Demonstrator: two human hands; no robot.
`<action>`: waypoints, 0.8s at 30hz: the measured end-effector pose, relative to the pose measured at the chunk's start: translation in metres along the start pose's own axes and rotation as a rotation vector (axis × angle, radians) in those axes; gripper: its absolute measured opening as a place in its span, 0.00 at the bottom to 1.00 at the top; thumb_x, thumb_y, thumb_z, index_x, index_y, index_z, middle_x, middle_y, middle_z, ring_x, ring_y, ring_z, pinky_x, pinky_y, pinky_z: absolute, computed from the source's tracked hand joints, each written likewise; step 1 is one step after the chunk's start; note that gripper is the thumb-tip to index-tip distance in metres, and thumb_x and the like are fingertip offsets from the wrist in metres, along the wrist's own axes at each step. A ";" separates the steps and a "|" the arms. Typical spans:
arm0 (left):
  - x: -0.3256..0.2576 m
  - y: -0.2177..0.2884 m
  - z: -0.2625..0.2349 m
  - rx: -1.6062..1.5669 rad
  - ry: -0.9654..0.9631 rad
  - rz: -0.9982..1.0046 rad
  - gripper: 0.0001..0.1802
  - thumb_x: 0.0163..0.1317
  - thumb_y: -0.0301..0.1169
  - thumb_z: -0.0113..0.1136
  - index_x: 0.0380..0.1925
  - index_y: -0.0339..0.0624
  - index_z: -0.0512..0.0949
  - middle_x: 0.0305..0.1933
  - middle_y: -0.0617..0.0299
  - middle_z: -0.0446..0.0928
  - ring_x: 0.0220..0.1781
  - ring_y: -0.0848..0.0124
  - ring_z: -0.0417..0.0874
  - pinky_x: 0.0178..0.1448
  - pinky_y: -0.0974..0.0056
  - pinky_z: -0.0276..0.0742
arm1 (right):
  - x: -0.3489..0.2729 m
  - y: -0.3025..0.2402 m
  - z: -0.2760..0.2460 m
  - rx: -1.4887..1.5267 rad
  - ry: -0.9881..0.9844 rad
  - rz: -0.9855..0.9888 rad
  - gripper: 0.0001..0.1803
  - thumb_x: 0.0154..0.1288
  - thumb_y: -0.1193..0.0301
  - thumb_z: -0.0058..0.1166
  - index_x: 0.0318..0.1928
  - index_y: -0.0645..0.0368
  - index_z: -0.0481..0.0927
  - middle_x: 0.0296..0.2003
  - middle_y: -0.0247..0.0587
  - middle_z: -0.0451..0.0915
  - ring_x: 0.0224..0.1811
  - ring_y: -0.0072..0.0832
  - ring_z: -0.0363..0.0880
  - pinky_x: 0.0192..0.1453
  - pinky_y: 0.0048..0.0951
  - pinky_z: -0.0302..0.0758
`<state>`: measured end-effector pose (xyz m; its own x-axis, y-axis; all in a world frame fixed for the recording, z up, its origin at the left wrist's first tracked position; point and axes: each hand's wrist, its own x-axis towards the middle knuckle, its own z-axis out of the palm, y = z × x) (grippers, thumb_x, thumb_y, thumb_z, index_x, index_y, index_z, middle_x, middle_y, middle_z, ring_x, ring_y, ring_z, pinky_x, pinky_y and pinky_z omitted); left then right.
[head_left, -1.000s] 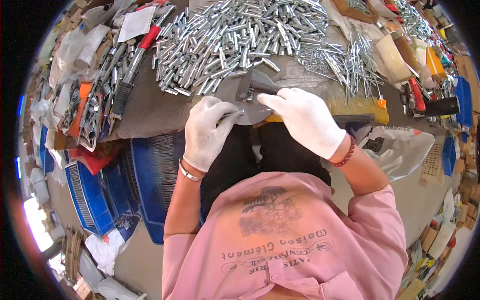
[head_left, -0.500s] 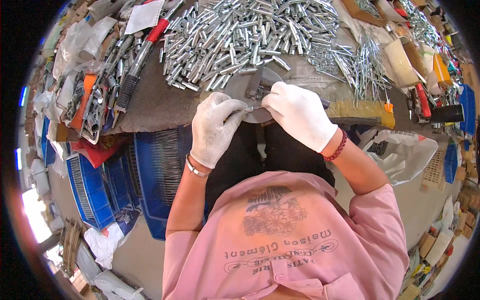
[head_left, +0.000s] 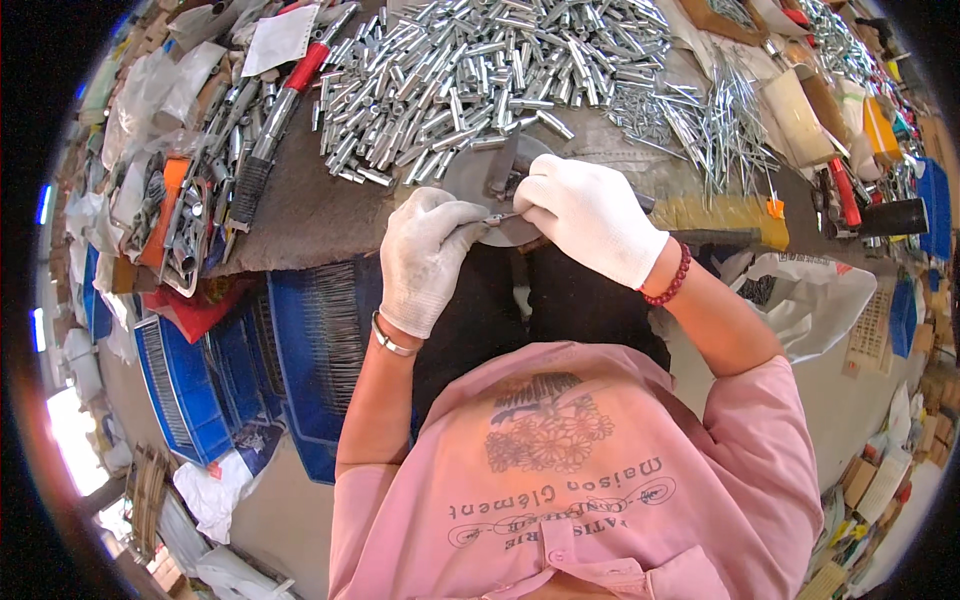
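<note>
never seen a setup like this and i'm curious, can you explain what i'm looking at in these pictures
There's no machine doing the work: just a person's left hand and right hand, both in white gloves. The camera sits on their head, looking down past their pink shirt; its wide lens bends straight edges. On the table lie a heap of shiny tubes, thin rods and, to the left, tools. The left fingertips pinch a small metal piece; the right fingertips meet its other end, though their grip is hard to see.
</note>
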<state>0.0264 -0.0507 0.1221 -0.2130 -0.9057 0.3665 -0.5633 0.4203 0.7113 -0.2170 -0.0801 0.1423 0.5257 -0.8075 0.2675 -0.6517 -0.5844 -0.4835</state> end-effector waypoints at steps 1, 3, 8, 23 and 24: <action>0.000 0.000 0.000 -0.003 0.002 0.000 0.09 0.57 0.23 0.79 0.39 0.44 0.93 0.38 0.55 0.85 0.44 0.55 0.88 0.51 0.55 0.83 | 0.000 0.000 0.001 0.006 0.004 0.002 0.02 0.70 0.70 0.64 0.39 0.51 0.88 0.39 0.40 0.83 0.43 0.45 0.88 0.49 0.46 0.85; 0.000 -0.001 0.002 -0.001 0.009 0.020 0.09 0.57 0.23 0.79 0.39 0.43 0.93 0.38 0.55 0.85 0.44 0.55 0.88 0.51 0.54 0.83 | 0.000 0.000 0.002 0.028 0.004 0.030 0.02 0.70 0.70 0.64 0.39 0.51 0.88 0.39 0.40 0.83 0.43 0.46 0.88 0.49 0.46 0.85; 0.000 0.000 0.002 -0.026 0.005 0.016 0.08 0.58 0.23 0.79 0.38 0.42 0.93 0.38 0.54 0.85 0.44 0.54 0.88 0.51 0.55 0.83 | -0.001 -0.001 0.009 0.076 0.013 0.024 0.02 0.70 0.71 0.65 0.39 0.51 0.88 0.39 0.41 0.82 0.44 0.46 0.88 0.49 0.47 0.85; 0.003 0.014 -0.005 -0.002 -0.020 0.010 0.09 0.57 0.21 0.81 0.38 0.43 0.92 0.38 0.56 0.84 0.42 0.55 0.87 0.48 0.54 0.82 | -0.029 0.085 -0.061 -0.385 0.190 0.339 0.05 0.72 0.72 0.66 0.43 0.50 0.92 0.40 0.40 0.87 0.44 0.44 0.90 0.49 0.42 0.87; 0.003 0.014 -0.005 -0.003 -0.022 0.000 0.09 0.57 0.21 0.81 0.38 0.43 0.92 0.38 0.56 0.84 0.42 0.55 0.87 0.48 0.54 0.82 | -0.030 0.089 -0.058 -0.367 0.209 0.289 0.05 0.72 0.73 0.65 0.44 0.49 0.91 0.40 0.40 0.87 0.44 0.44 0.90 0.49 0.43 0.87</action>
<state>0.0217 -0.0473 0.1357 -0.2304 -0.9066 0.3536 -0.5605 0.4206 0.7134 -0.3228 -0.1126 0.1392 0.1998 -0.9169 0.3454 -0.9230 -0.2945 -0.2479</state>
